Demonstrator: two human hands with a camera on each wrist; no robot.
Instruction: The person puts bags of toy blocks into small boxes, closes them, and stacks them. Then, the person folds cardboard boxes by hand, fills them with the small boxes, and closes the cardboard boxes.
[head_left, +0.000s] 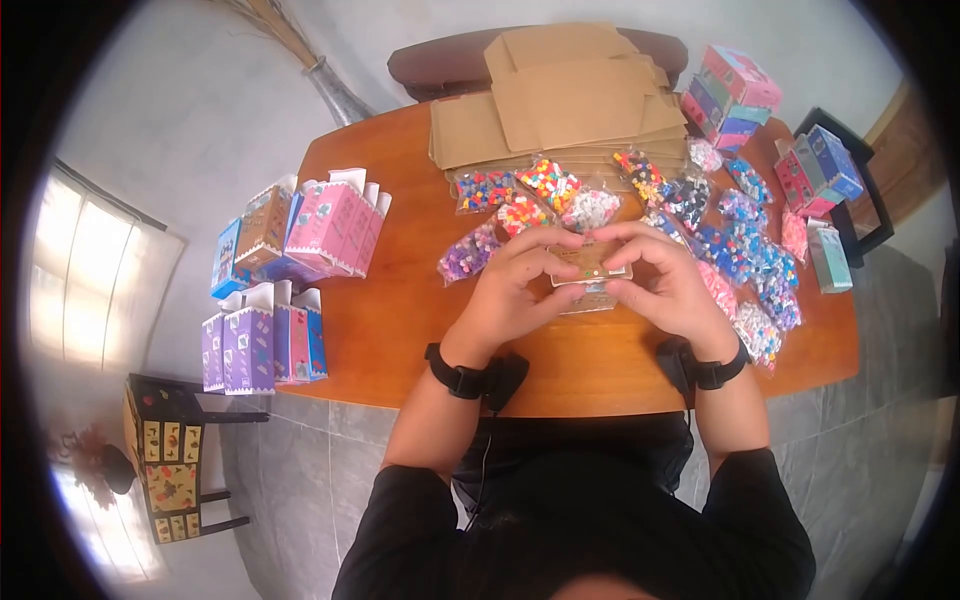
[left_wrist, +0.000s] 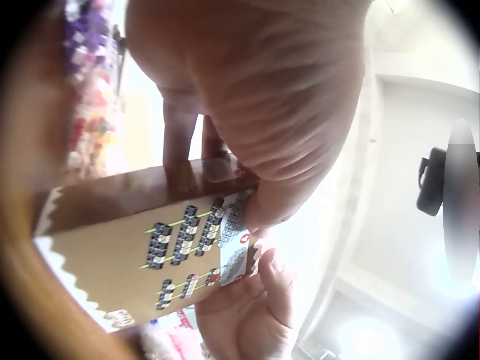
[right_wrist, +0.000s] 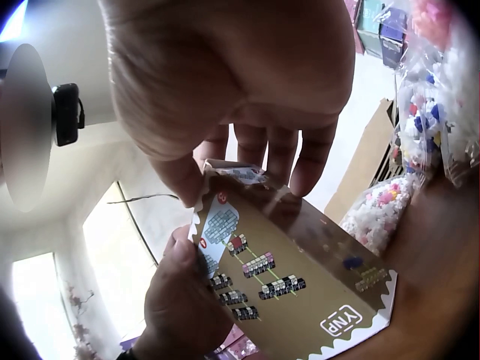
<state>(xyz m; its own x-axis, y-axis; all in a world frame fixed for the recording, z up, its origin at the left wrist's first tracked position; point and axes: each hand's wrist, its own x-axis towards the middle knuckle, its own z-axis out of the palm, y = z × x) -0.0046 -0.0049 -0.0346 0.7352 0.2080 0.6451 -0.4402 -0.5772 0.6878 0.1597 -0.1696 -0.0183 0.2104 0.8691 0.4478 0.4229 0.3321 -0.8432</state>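
Observation:
A brown cardboard box (head_left: 600,262) with white scalloped edges stands on the table in front of me, between my two hands. My left hand (head_left: 525,280) grips its left side, thumb at the near face and fingers over the top. On the other side my right hand (head_left: 665,280) holds it the same way, the two thumbs close together at the upper end. Printed pictures of small block rows cover the box face (left_wrist: 120,262) in the left wrist view. In the right wrist view, lettering "YNP" is on the lower part of the box (right_wrist: 277,255).
Clear bags of colourful small pieces (head_left: 740,245) lie beyond and to the right of my hands. Flat brown cardboard sheets (head_left: 570,105) are stacked at the back. Pink boxes (head_left: 325,230) and purple boxes (head_left: 248,350) stand at left, more boxes (head_left: 730,95) at far right.

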